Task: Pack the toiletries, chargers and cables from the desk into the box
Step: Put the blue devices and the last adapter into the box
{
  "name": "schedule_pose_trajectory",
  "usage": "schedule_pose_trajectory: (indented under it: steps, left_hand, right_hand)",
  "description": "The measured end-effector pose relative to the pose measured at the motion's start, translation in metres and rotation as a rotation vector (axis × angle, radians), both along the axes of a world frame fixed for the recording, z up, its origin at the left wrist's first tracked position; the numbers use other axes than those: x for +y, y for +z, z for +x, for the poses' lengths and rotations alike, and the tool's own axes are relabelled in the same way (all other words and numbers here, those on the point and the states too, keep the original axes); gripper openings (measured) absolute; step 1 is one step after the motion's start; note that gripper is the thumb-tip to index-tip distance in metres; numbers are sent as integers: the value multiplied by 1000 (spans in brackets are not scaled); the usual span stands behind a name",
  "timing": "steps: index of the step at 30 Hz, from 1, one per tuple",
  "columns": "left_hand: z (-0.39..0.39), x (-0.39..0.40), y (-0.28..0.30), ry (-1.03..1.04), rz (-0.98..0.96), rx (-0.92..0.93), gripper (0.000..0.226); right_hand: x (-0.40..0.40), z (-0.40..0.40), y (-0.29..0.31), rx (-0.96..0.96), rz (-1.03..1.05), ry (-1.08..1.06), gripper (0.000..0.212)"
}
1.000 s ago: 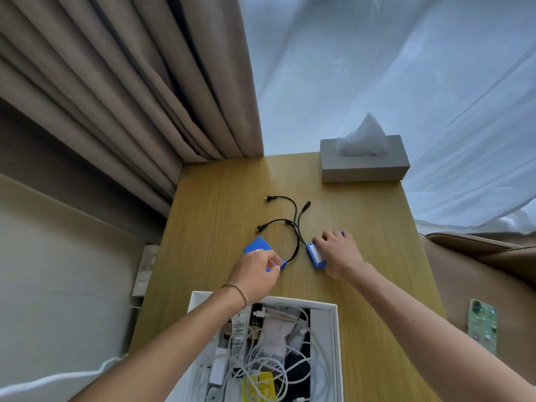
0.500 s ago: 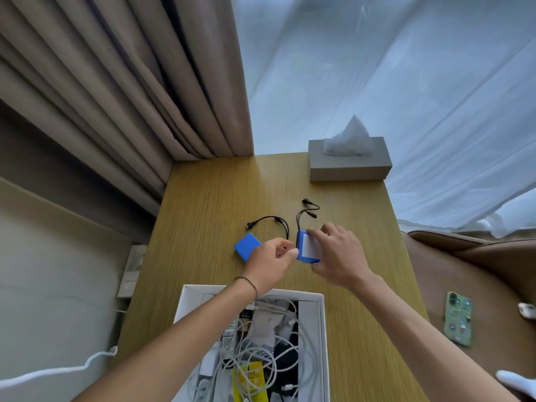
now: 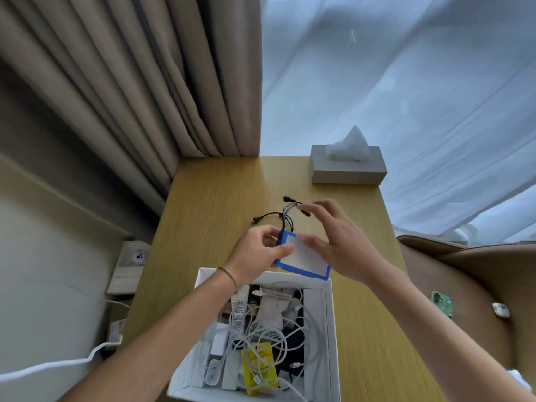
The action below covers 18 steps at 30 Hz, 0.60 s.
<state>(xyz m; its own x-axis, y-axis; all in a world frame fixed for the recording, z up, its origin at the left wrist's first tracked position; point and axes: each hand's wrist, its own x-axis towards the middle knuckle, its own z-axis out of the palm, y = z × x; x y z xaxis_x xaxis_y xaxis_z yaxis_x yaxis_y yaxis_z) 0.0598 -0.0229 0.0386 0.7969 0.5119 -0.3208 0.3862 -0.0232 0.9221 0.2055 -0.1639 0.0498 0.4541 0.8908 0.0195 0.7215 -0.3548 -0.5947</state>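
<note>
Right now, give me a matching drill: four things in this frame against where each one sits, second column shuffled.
Things:
1. tissue box
2. blue pack
3. yellow packet
4. phone

Places:
A. inside the white box
B. on the brown seat right of the desk
C. far right corner of the desk
D. held between both hands, above the white box's far edge

Pairs: 1-C, 2-D, 3-A, 4-B

The left hand grips the blue pack's left end; the right hand touches it from the right, its black leads trailing toward the far side of the desk.
</note>
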Motion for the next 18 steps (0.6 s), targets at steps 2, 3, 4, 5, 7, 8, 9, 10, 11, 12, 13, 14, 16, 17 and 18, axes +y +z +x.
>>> schedule_pose_trajectory:
  steps: [2, 3, 4, 5, 7, 8, 9, 10, 11, 12, 13, 14, 16, 17, 18]
  left_hand:
    - [-17, 6, 4, -39, 53, 13, 15]
    - [-25, 10, 5, -62, 82, 15, 15]
    - [-33, 13, 7, -82, 101, 16, 16]
    - [-41, 16, 8, -98, 111, 13, 18]
    - [-57, 21, 11, -122, 123, -4, 18]
    - [-66, 22, 13, -122, 124, -11, 18]
    - [-74, 23, 14, -113, 119, -19, 18]
    - [-83, 25, 15, -97, 107, -29, 18]
    - [-92, 26, 15, -79, 93, -40, 17]
    - [-100, 28, 14, -60, 75, -51, 16]
    - [-108, 30, 13, -39, 47, -57, 15]
    - [-116, 32, 11, -11, 6, -57, 15]
    - [-130, 34, 7, 52, -70, -51, 16]
    - [-136, 36, 3, 74, -87, -42, 16]
    - [-142, 36, 0, 81, -94, -28, 17]
  right_hand:
    - [13, -3, 9, 0, 30, 13, 57]
    - [21, -6, 14, 14, 27, 52, 55]
    - [30, -10, 18, 40, 10, 101, 51]
    - [38, -14, 21, 61, -22, 151, 47]
    - [51, -25, 24, 78, -99, 217, 44]
    - [56, -33, 26, 97, -117, 224, 46]
    - [59, -40, 27, 144, -117, 216, 47]
    - [61, -46, 26, 223, -100, 202, 45]
    - [63, -51, 24, 305, -82, 193, 41]
    - [63, -56, 19, 368, -75, 196, 37]
    - [62, -60, 14, 405, -88, 208, 31]
    - [59, -63, 8, 440, -124, 220, 27]
    - [54, -73, -3, 546, -215, 228, 30]
    - [52, -78, -9, 599, -256, 222, 31]
    - [50, -85, -14, 626, -285, 215, 29]
